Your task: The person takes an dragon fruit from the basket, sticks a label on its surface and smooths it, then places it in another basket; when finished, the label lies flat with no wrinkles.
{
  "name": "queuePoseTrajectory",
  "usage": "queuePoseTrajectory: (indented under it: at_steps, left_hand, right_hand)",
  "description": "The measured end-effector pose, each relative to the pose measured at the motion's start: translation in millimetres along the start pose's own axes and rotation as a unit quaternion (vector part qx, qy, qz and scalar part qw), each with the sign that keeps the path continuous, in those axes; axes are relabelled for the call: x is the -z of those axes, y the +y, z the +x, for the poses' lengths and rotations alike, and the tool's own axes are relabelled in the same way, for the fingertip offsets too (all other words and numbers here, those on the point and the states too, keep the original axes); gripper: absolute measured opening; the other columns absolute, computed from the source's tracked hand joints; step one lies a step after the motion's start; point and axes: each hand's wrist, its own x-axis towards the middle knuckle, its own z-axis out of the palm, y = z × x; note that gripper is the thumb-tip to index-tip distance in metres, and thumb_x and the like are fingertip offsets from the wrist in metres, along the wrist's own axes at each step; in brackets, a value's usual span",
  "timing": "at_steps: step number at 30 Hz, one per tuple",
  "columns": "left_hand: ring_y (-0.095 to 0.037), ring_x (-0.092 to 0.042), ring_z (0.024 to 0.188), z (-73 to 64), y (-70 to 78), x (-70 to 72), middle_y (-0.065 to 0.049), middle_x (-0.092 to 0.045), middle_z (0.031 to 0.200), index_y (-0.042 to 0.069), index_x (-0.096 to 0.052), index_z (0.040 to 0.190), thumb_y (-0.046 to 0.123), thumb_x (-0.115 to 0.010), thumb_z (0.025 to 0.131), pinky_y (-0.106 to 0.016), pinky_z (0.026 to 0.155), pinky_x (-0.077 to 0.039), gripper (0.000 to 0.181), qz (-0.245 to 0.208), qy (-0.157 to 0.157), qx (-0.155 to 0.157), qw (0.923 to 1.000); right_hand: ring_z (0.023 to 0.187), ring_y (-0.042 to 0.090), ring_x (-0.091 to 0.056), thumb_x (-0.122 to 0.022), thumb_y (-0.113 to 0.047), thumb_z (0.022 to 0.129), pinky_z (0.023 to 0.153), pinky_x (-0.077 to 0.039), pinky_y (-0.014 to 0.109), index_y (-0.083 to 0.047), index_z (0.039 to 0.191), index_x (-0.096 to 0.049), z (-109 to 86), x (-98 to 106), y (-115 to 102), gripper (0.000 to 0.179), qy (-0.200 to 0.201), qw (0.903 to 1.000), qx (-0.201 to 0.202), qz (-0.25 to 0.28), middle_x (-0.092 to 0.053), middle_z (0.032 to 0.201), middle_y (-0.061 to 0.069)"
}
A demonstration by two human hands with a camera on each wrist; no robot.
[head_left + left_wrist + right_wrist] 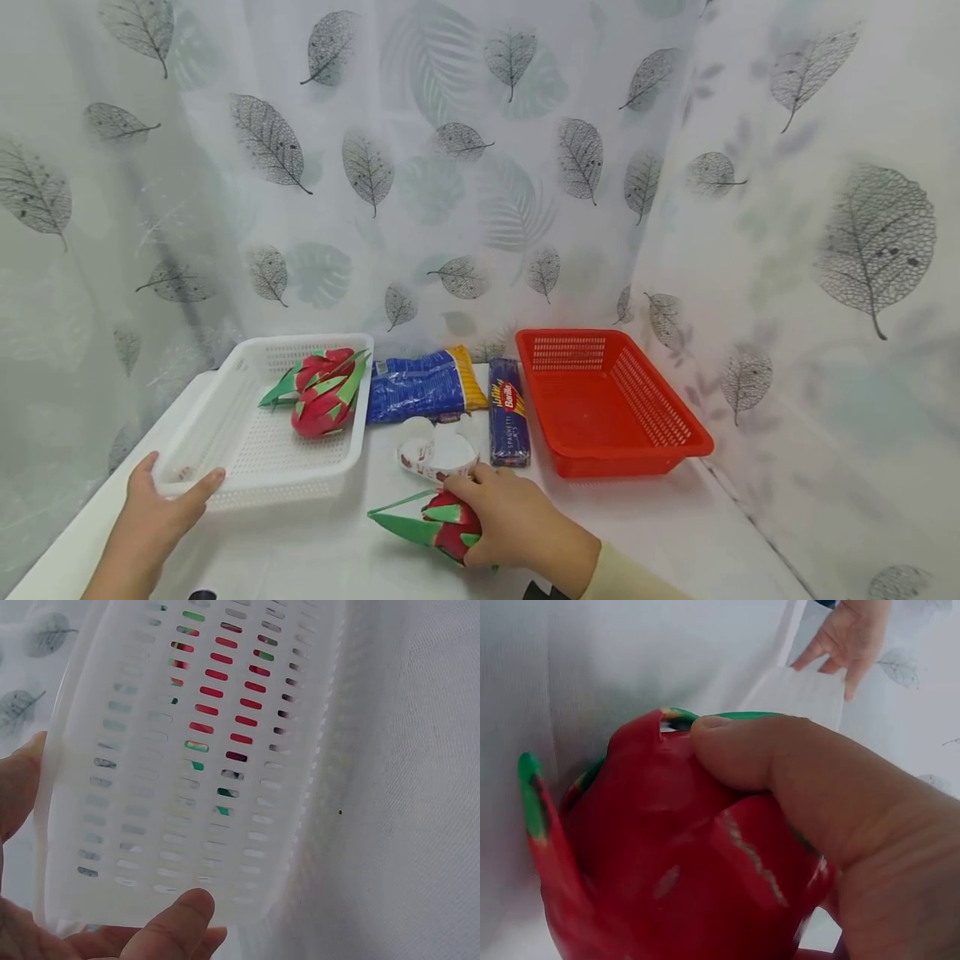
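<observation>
My right hand [517, 517] grips a red dragon fruit [457, 525] with green leaf tips, low over the near middle of the white table. In the right wrist view the thumb presses across the skin of this dragon fruit [667, 855]. At the near left corner of a white plastic basket [277, 483], my left hand [153, 517] holds the rim and wall, thumb on the front side. Inside that basket lie more dragon fruit [321, 396], which show as red and green through the slots in the left wrist view.
A red basket [600, 408] stands on the right. Between the baskets lie a blue and yellow bag [420, 387], a dark blue spaghetti box [508, 417] and white round packages [438, 450]. A leaf-print curtain [450, 183] hangs behind. A small dark object [202, 595] shows at the near edge.
</observation>
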Motion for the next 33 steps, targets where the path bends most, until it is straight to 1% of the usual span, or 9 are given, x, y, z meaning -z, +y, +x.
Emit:
queuePoseTrajectory:
  at_steps: [3, 6, 9, 15, 18, 21, 23, 26, 33]
  left_hand:
    - [-0.059, -0.037, 0.14, 0.2, 1.7, -0.2, -0.047, -0.011, 0.163, -0.003, 0.019, 0.164, 0.046, -0.071, 0.1, -0.072, 0.116, -0.041, 0.121, -0.004, 0.002, 0.004, 1.0]
    - [-0.059, -0.04, 0.137, 1.4, 2.7, 0.0, -0.046, -0.014, 0.162, -0.003, 0.018, 0.165, 0.046, -0.072, 0.1, -0.066, 0.107, -0.052, 0.121, -0.001, 0.007, 0.001, 1.0]
    - [-0.059, -0.041, 0.137, 2.5, 3.1, 0.4, -0.045, -0.016, 0.161, -0.003, 0.017, 0.165, 0.046, -0.072, 0.1, -0.066, 0.105, -0.054, 0.121, 0.003, 0.009, -0.003, 1.0]
    - [-0.06, -0.038, 0.139, 2.4, 1.7, 2.4, -0.045, -0.015, 0.162, -0.003, 0.017, 0.165, 0.048, -0.07, 0.1, -0.073, 0.114, -0.043, 0.12, 0.004, 0.015, 0.003, 0.9999]
    - [-0.059, -0.04, 0.137, 2.0, 1.4, 3.3, -0.044, -0.018, 0.161, -0.004, 0.015, 0.165, 0.048, -0.071, 0.1, -0.071, 0.107, -0.05, 0.119, 0.007, 0.018, -0.001, 0.9998]
    - [-0.056, -0.043, 0.135, 1.3, 1.2, 4.2, -0.042, -0.021, 0.16, -0.005, 0.014, 0.165, 0.046, -0.071, 0.1, -0.05, 0.086, -0.064, 0.119, 0.009, 0.012, -0.008, 0.9999]
    - [-0.055, -0.044, 0.134, 0.9, 0.8, 4.7, -0.042, -0.02, 0.16, -0.004, 0.015, 0.165, 0.045, -0.072, 0.1, -0.034, 0.076, -0.059, 0.119, 0.008, 0.007, -0.011, 0.9999]
    - [-0.053, -0.045, 0.134, 1.3, -1.0, 4.3, -0.042, -0.019, 0.161, -0.004, 0.016, 0.165, 0.044, -0.071, 0.1, -0.021, 0.071, -0.051, 0.119, 0.007, 0.001, -0.01, 0.9999]
    - [-0.056, -0.048, 0.132, 6.9, -5.2, 1.2, -0.042, -0.023, 0.158, -0.004, 0.015, 0.165, 0.049, -0.073, 0.099, -0.036, 0.076, -0.062, 0.121, 0.01, 0.003, -0.007, 0.9999]
  right_hand:
    - [0.109, 0.017, -0.059, -0.095, -0.047, 0.073, 0.076, -0.062, 0.037, -0.053, 0.145, -0.056, 3.0, 0, -2, 0.083, 0.002, 1.0, 0.003, -0.003, -0.063, 0.137, -0.005]
    - [0.109, 0.018, -0.06, -0.095, -0.049, 0.073, 0.078, -0.062, 0.038, -0.054, 0.145, -0.058, 7.0, 1, -5, 0.081, -0.001, 0.9999, 0.006, -0.014, -0.063, 0.14, -0.005]
    - [0.108, 0.019, -0.06, -0.095, -0.051, 0.073, 0.08, -0.061, 0.04, -0.054, 0.144, -0.059, 10.7, 1, -9, 0.079, -0.002, 0.9993, 0.009, -0.037, -0.064, 0.14, -0.005]
    - [0.107, 0.021, -0.061, -0.097, -0.047, 0.07, 0.083, -0.06, 0.04, -0.053, 0.139, -0.064, 19.8, 2, -23, 0.077, -0.005, 0.9967, 0.02, -0.079, -0.066, 0.138, -0.005]
    - [0.107, 0.021, -0.062, -0.099, -0.044, 0.067, 0.083, -0.061, 0.042, -0.053, 0.136, -0.066, 22.9, 2, -27, 0.077, -0.015, 0.9966, 0.017, -0.079, -0.067, 0.137, -0.007]
    - [0.104, 0.02, -0.061, -0.1, -0.042, 0.066, 0.081, -0.062, 0.043, -0.054, 0.134, -0.066, 24.4, 3, -27, 0.077, -0.025, 0.9969, 0.009, -0.073, -0.067, 0.133, -0.008]
    - [0.102, 0.019, -0.06, -0.1, -0.042, 0.067, 0.079, -0.061, 0.041, -0.053, 0.134, -0.066, 24.7, 4, -27, 0.076, -0.031, 0.9971, 0.005, -0.07, -0.067, 0.131, -0.008]
    - [0.099, 0.018, -0.059, -0.1, -0.043, 0.067, 0.078, -0.059, 0.04, -0.053, 0.133, -0.067, 24.0, 5, -27, 0.074, -0.032, 0.9971, 0.004, -0.068, -0.068, 0.127, -0.008]
    - [0.1, 0.019, -0.058, -0.1, -0.045, 0.068, 0.08, -0.06, 0.042, -0.05, 0.134, -0.067, 21.2, 10, -27, 0.074, -0.041, 0.9974, -0.001, -0.059, -0.067, 0.127, -0.008]
